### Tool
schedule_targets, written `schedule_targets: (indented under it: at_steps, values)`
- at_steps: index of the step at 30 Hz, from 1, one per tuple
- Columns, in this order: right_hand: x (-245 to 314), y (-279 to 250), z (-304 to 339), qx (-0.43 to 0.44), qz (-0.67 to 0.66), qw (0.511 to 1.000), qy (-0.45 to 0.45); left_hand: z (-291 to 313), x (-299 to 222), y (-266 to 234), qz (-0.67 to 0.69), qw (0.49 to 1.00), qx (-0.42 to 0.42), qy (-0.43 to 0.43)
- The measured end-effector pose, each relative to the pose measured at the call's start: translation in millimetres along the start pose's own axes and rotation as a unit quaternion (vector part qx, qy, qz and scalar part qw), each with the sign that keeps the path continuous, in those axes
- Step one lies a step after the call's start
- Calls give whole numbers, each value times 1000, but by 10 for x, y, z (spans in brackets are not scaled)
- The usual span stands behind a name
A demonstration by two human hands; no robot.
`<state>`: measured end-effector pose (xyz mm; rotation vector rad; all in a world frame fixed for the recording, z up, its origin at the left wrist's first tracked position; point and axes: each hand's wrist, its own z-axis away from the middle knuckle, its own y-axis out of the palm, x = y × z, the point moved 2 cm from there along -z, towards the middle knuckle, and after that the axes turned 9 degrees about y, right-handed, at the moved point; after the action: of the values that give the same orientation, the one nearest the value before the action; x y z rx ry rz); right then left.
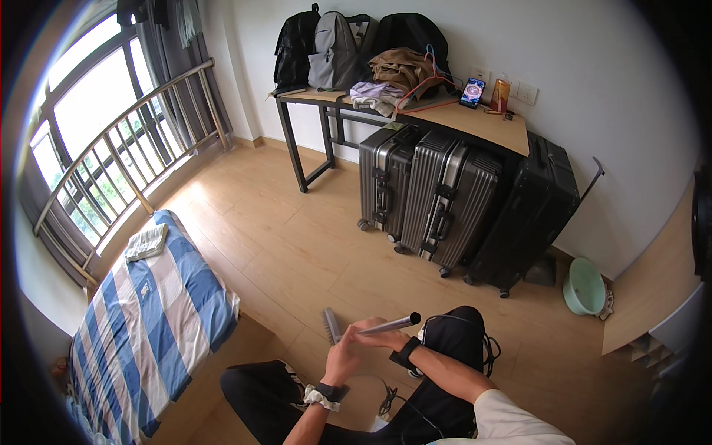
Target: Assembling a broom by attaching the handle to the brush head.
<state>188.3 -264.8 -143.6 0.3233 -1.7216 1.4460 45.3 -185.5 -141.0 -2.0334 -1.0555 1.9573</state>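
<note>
Before my knees, both hands are together around a brush with a grey bristled head and a silver tube handle ending in black. The head points left and away from me, and the tube slants up to the right. My left hand is closed where the head and the tube come together. Just right of it, my right hand is closed against the tube, its fingers partly hidden. Whether head and tube are joined is covered by my fingers. Black cables hang between my legs.
A bed with a blue and white checked cover lies to my left, below a railing. Ahead, several suitcases stand beneath a desk bearing bags, folded clothes, a phone and a can. A green basin is at the right.
</note>
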Motion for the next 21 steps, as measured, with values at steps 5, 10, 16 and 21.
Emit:
schedule_targets:
  at_steps: [5, 10, 16, 21]
  values:
    - [3, -6, 10, 0, -7, 1000, 0, -4, -29, -3, 2, 1000, 2, -1]
    - [-16, 6, 4, -10, -13, 1000, -3, 1, 7, 7, 1, 1000, 1, 10]
    - [-22, 8, -6, -10, -15, 1000, -6, -7, -10, 7, 3, 1000, 4, 1]
    - [14, -9, 2, -10, -8, 1000, -3, -10, -38, 4, 1, 1000, 9, -2]
